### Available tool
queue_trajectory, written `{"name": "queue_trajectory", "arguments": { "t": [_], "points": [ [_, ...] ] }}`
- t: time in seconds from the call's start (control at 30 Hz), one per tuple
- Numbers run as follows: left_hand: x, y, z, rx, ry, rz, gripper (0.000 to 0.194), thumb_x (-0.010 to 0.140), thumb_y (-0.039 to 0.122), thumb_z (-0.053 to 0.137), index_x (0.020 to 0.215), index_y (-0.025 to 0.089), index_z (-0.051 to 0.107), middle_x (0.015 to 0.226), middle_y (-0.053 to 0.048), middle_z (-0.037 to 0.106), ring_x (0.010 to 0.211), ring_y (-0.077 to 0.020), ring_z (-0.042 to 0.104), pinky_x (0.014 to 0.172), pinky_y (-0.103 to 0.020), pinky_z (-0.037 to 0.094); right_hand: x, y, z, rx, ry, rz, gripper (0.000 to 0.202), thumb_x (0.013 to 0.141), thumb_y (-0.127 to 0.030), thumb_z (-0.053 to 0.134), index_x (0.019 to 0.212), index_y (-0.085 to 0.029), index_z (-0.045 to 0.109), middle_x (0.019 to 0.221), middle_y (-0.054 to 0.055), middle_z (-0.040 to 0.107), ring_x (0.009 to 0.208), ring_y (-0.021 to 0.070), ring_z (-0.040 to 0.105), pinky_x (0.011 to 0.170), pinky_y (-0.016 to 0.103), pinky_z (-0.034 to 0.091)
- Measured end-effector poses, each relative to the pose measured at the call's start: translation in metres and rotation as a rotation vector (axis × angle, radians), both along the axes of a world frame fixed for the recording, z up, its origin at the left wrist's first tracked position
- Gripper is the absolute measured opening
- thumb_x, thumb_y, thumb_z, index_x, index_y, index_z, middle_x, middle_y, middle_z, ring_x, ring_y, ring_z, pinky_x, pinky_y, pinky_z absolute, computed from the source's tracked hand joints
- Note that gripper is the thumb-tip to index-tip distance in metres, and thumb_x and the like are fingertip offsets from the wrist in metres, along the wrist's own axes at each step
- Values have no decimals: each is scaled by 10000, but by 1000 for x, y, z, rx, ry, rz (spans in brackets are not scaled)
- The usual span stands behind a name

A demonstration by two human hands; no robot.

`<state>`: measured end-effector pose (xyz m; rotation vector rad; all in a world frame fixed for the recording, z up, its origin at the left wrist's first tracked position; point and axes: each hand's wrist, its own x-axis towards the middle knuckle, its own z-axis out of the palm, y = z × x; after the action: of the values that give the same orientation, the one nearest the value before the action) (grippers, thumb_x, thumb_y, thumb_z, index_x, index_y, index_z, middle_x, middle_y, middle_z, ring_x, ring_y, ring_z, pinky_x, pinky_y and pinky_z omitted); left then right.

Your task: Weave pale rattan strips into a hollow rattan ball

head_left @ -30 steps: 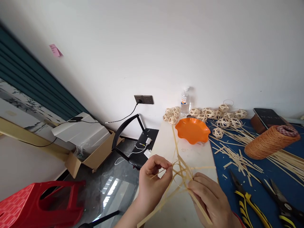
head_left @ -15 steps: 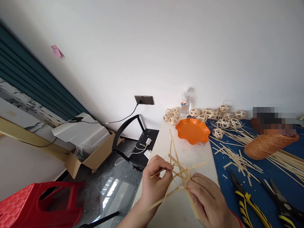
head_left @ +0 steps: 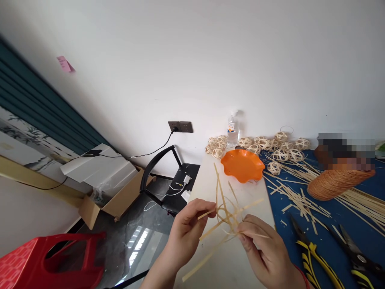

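Observation:
A loose weave of thin bamboo strips hangs above the pale tabletop, its long ends sticking out in several directions. My left hand pinches a strip at the left side of the weave, thumb and forefinger together. At the right side my right hand grips the weave between thumb and fingers, and a narrow strip end pokes out past its knuckles. The fingertips partly hide where the strips cross. Just beyond the weave sits an orange wavy-edged dish.
Several woven bamboo balls and a water bottle stand along the wall. Right, on blue cloth, lie cut strips, pliers, scissors and an orange cord roll. Left are a black chair and red stool.
My left hand has shifted slightly left. The weave has turned between my hands, and the wide strip that pointed down beside my right hand no longer shows there.

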<state>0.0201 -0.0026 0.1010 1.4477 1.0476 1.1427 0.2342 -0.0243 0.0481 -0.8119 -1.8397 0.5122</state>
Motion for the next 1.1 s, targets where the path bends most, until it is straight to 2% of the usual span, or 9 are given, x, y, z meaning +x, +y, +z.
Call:
{"name": "queue_trajectory", "arguments": {
  "t": [0.2, 0.4, 0.5, 0.6, 0.73, 0.87, 1.0, 1.1],
  "points": [
    [6, 3, 1, -204, -184, 75, 130, 854, 279, 737, 938, 181, 722, 864, -68, 739, 805, -192, 683, 809, -328, 551, 0, 2, 3, -46, 63, 48, 196, 938, -41, 456, 965, -208, 555, 793, 31, 585, 705, 161, 569, 644, 285, 485],
    [7, 20, -11, -356, -349, 169, 159, 828, 299, 775, 911, 195, 689, 846, -30, 721, 756, -149, 666, 722, -276, 537, -1, 2, 9, -43, 115, 48, 185, 942, -61, 452, 894, -220, 533, 743, 11, 579, 695, 165, 581, 649, 283, 489],
    [4, 32, -16, -430, -402, 2, 255, 770, 331, 834, 947, 177, 736, 903, -56, 735, 691, -122, 646, 701, -268, 522, 0, 0, 12, -91, 179, 86, 160, 954, -95, 466, 911, -228, 545, 733, -1, 558, 687, 157, 575, 641, 268, 479],
    [1, 43, -19, -461, -437, -177, 323, 678, 345, 903, 911, 167, 767, 972, -102, 761, 628, -107, 629, 645, -260, 513, 1, -3, 14, -221, 246, 152, 150, 982, -178, 475, 862, -229, 547, 704, -15, 515, 628, 134, 507, 582, 242, 428],
    [0, 52, -22, -482, -413, -262, 373, 565, 397, 954, 784, 181, 743, 932, -106, 776, 514, -92, 597, 525, -243, 490, 6, -5, 12, -441, 365, 264, 254, 1010, -334, 482, 796, -214, 550, 686, -15, 464, 601, 123, 444, 541, 238, 368],
    [-3, 58, -26, -500, -377, -364, 435, 517, 447, 961, 678, 168, 667, 922, -129, 781, 472, -113, 619, 422, -221, 449, 9, -3, 6, -640, 450, 400, 290, 1002, -402, 512, 804, -198, 569, 691, -12, 485, 598, 111, 445, 545, 232, 354],
    [-4, 61, -25, -497, -372, -454, 491, 481, 499, 958, 634, 187, 612, 876, -141, 781, 521, -193, 677, 368, -236, 435, 8, -1, -1, -721, 548, 460, 305, 985, -440, 544, 804, -195, 569, 681, -18, 491, 580, 100, 449, 544, 223, 360],
    [-2, 61, -22, -502, -390, -510, 500, 483, 503, 958, 602, 182, 593, 963, -154, 778, 436, -146, 618, 392, -267, 440, 6, 0, -3, -726, 582, 464, 303, 983, -435, 551, 803, -192, 570, 677, -20, 488, 574, 98, 450, 538, 220, 363]
  ]
}}
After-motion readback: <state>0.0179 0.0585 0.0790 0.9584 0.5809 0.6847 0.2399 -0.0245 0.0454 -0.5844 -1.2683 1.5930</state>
